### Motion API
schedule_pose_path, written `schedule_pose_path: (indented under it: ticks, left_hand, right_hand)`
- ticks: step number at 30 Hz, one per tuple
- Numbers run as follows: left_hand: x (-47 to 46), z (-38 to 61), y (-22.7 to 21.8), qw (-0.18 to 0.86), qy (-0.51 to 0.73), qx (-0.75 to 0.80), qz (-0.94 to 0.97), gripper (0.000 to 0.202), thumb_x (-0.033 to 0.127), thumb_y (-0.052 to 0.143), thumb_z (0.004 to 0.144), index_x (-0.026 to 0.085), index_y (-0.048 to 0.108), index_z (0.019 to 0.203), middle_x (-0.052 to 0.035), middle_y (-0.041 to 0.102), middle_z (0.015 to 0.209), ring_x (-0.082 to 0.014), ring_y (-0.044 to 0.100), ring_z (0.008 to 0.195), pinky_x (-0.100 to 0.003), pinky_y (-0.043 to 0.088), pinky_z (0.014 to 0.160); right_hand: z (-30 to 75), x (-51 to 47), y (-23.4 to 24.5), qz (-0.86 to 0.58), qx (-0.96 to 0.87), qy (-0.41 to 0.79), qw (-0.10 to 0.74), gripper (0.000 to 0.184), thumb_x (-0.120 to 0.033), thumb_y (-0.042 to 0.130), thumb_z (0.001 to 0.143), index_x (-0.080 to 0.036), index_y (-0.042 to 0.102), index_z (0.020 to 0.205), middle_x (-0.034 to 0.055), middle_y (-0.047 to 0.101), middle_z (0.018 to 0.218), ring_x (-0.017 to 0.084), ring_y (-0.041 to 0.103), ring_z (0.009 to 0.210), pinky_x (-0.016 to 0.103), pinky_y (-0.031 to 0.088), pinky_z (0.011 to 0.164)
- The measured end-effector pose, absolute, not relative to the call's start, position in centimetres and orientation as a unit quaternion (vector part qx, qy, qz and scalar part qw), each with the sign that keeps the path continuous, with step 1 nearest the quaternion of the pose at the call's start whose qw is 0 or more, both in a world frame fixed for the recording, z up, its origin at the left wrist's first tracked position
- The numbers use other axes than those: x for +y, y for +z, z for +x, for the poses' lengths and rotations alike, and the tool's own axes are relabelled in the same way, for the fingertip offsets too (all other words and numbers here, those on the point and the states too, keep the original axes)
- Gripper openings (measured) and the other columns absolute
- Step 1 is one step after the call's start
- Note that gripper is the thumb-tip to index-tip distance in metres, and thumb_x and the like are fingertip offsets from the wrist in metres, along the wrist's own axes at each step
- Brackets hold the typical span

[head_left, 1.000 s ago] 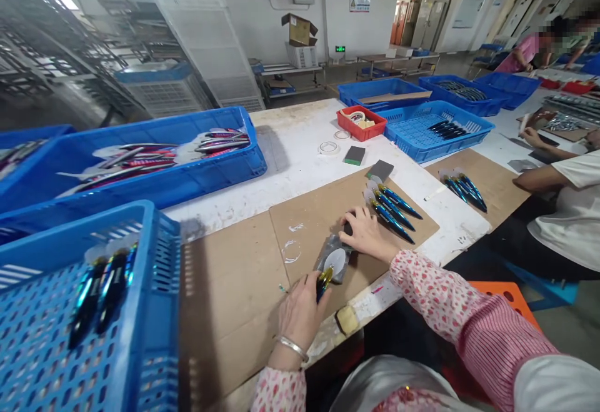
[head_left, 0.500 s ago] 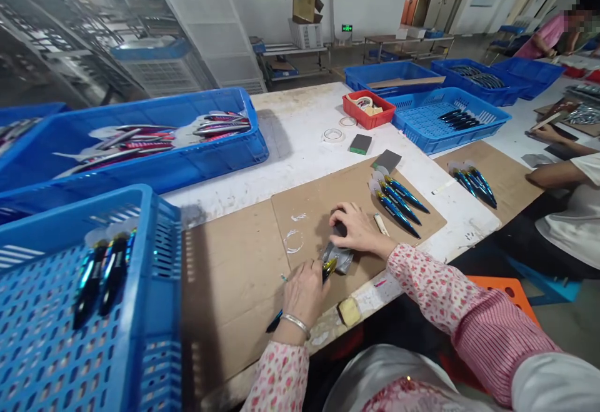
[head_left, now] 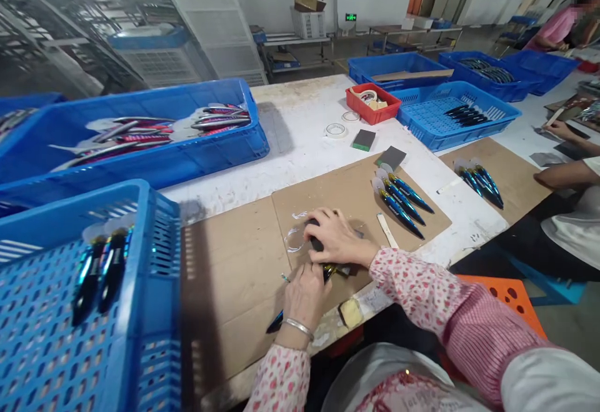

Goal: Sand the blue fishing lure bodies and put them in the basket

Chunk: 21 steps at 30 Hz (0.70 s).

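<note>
My left hand presses a dark blue fishing lure down on the cardboard sheet. Its pointed end sticks out below the palm, and a yellowish end shows past the fingers. Closed round a dark sanding block, my right hand is just above and against the left fingers. Part of a grey sheet peeks out beneath the right wrist; whether the block touches the lure is hidden. Right of the hands lie several blue lures with clear round lips, beside a pale flat stick.
At left stands a light-blue perforated crate with lures in it; behind it is a blue bin. Beyond the cardboard are green-edged sanding blocks, a tape roll and a red tray. A co-worker's arm is at right.
My right hand has moved left with the sanding block, closer over the left hand, covering most of the grey sheet. The left hand and its lure stay nearly in place. The view has shifted slightly.
</note>
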<state>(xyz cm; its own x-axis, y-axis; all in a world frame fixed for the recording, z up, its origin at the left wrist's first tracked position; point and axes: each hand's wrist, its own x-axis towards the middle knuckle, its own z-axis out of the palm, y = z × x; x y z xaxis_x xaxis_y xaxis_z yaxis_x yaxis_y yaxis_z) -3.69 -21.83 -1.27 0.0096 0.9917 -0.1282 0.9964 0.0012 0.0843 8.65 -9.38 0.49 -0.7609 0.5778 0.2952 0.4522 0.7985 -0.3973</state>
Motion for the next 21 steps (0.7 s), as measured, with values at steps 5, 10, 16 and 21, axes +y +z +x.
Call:
schedule_pose_path:
  ticks: [5, 10, 16, 21]
  left_hand:
    - [-22.0, -3.6, -1.2, 0.091, 0.004, 0.705, 0.703, 0.017, 0.021, 0.054, 0.085, 0.016, 0.059, 0.1, -0.0067, 0.064, 0.095, -0.0227, 0.061, 0.098, -0.031, 0.049, 0.076]
    - [-21.9, -3.6, -1.2, 0.078, 0.006, 0.701, 0.708, 0.021, 0.019, 0.054, 0.084, 0.014, 0.059, 0.103, -0.008, 0.064, 0.097, -0.0231, 0.061, 0.098, -0.032, 0.05, 0.078]
    - [-21.8, -3.6, -1.0, 0.099, 0.017, 0.7, 0.707, 0.015, 0.019, 0.056, 0.083, 0.017, 0.06, 0.097, -0.0064, 0.065, 0.095, -0.0231, 0.062, 0.098, -0.031, 0.05, 0.075]
    - [-21.7, -3.6, -1.1, 0.09, 0.007, 0.704, 0.704, 0.015, 0.018, 0.054, 0.082, 0.016, 0.06, 0.096, -0.0084, 0.065, 0.096, -0.0237, 0.061, 0.099, -0.032, 0.049, 0.078]
  right_hand:
    - [10.3, -8.7, 0.5, -0.305, -0.916, 0.177, 0.19, 0.023, -0.026, 0.071, 0.073, -0.022, 0.062, 0.094, 0.0081, 0.05, 0.122, 0.026, 0.042, 0.114, 0.041, 0.034, 0.092]
    - [9.8, -9.0, 0.4, -0.291, -0.92, 0.161, 0.208, 0.024, -0.029, 0.072, 0.072, -0.022, 0.063, 0.093, 0.0078, 0.05, 0.122, 0.028, 0.041, 0.115, 0.042, 0.032, 0.095]
    - [10.5, -8.8, 0.1, -0.308, -0.913, 0.172, 0.205, 0.024, -0.026, 0.071, 0.072, -0.021, 0.061, 0.094, 0.0081, 0.049, 0.122, 0.027, 0.042, 0.114, 0.04, 0.034, 0.094]
    - [10.5, -9.2, -0.1, -0.292, -0.919, 0.141, 0.223, 0.025, -0.029, 0.071, 0.072, -0.022, 0.061, 0.094, 0.0089, 0.049, 0.124, 0.028, 0.04, 0.118, 0.043, 0.031, 0.097]
